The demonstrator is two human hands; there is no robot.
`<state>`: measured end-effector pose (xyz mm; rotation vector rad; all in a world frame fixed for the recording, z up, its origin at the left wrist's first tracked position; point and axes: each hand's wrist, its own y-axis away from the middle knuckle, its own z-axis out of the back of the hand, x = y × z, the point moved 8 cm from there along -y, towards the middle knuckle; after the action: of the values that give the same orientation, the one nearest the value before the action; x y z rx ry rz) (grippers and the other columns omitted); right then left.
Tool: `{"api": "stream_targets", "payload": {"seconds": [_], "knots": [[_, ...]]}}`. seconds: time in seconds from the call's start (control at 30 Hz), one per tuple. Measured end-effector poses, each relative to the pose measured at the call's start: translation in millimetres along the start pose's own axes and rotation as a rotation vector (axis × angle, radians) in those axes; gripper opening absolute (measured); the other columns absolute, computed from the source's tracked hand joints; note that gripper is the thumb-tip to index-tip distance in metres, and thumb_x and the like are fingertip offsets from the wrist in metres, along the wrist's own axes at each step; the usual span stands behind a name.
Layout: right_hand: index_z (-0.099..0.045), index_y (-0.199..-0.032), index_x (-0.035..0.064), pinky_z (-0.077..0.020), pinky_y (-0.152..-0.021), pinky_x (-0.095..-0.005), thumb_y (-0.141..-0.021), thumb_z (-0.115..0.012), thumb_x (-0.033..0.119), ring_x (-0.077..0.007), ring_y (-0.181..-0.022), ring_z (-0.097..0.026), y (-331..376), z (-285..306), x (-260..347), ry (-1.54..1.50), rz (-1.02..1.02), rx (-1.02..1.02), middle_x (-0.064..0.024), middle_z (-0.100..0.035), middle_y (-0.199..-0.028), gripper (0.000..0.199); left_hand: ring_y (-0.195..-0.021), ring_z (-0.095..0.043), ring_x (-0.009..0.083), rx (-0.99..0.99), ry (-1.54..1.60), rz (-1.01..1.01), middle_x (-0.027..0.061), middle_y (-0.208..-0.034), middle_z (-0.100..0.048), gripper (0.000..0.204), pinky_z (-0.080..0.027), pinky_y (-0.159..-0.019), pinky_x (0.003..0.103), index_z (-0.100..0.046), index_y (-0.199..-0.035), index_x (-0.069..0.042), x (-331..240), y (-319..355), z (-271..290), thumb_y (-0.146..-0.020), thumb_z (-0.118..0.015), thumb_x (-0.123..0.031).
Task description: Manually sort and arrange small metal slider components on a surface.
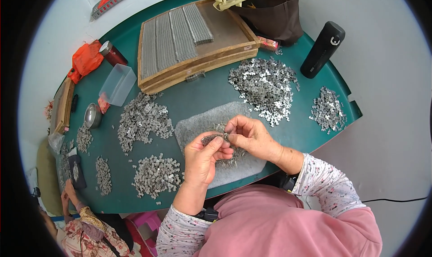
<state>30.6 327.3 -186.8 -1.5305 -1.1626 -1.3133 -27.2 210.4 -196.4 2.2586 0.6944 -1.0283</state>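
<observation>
My left hand [200,160] is closed around a short stacked strip of small grey metal pieces [209,139], held between thumb and fingers. At the strip's right end, the thumb and forefinger of my right hand [255,139] are pinched together; what lies between them is too small to make out. Both hands are over a grey felt mat [193,128]. Thin silvery pins [230,161] lie on the mat beneath, partly hidden by my hands. Left of the mat is a heap of small flat metal pieces [156,176], and beyond my right hand a bigger, shinier heap [265,86].
A wooden tray [225,20] holds rows of stacked strips. More heaps of metal pieces [143,122] [328,110] lie on the green table [198,106]. A black bottle [322,50], clear plastic box [118,85] and metal bowl [92,116] stand around. Another person's hands [69,194] are at the left.
</observation>
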Motion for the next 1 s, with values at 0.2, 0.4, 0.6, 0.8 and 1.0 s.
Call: {"api": "stream_targets", "payload": {"seconds": [0.2, 0.4, 0.6, 0.8, 1.0], "knots": [[-0.055, -0.101, 0.0029, -0.0441, -0.064, -0.021, -0.088, -0.059, 0.004, -0.0036, -0.076, -0.051, 3.8, 1.6, 4.6, 0.046, 0.047, 0.042, 0.0021, -0.054, -0.081, 0.014, -0.067, -0.067, 0.0217, -0.023, 0.004, 0.023, 0.0125, -0.081, -0.066, 0.018, -0.058, -0.058, 0.032, -0.059, -0.102, 0.002, 7.9, 2.1, -2.3, -0.088, -0.062, -0.008], [-0.057, -0.097, 0.0043, -0.0484, -0.06, -0.0297, -0.075, -0.067, 0.002, -0.0205, -0.07, -0.057, 23.4, -22.4, 67.4, 0.857, 0.859, 0.029, -0.0064, -0.055, -0.086, 0.024, -0.068, -0.068, 0.022, 0.004, 0.133, 0.101, 0.0133, -0.083, -0.067, 0.016, -0.058, -0.059, 0.031, -0.06, -0.1, 0.003, 6.9, 5.2, 0.2, -0.089, -0.061, -0.008], [-0.059, -0.094, 0.0074, -0.0493, -0.058, -0.0336, -0.076, -0.063, 0.002, -0.0276, -0.073, -0.058, 24.6, -26.9, 56.2, 0.845, 0.738, -0.01, -0.0086, -0.054, -0.084, 0.02, -0.07, -0.068, 0.0235, 0.022, 0.0, 0.084, 0.0167, -0.086, -0.067, 0.017, -0.058, -0.059, 0.031, -0.06, -0.1, 0.003, 2.0, 6.6, 2.5, -0.088, -0.062, -0.009], [-0.059, -0.093, 0.0036, -0.0479, -0.059, -0.0266, -0.082, -0.061, 0.002, -0.0155, -0.066, -0.059, 14.0, -15.6, 27.3, 0.379, 0.386, -0.025, -0.0053, -0.059, -0.079, 0.012, -0.069, -0.068, 0.0235, -0.027, -0.193, -0.108, 0.0174, -0.082, -0.067, 0.013, -0.059, -0.059, 0.031, -0.06, -0.098, 0.004, -8.6, 5.4, 7.0, -0.087, -0.061, -0.003], [-0.059, -0.091, 0.0018, -0.0482, -0.063, -0.0222, -0.084, -0.063, 0.004, -0.0053, -0.072, -0.057, 3.7, -13.5, 9.1, 0.141, 0.095, -0.046, 0.0002, -0.061, -0.079, 0.009, -0.068, -0.068, 0.0231, -0.039, -0.173, -0.119, 0.0162, -0.083, -0.066, 0.011, -0.059, -0.06, 0.032, -0.06, -0.097, 0.004, -8.3, 3.9, 9.8, -0.088, -0.059, -0.001]]}}
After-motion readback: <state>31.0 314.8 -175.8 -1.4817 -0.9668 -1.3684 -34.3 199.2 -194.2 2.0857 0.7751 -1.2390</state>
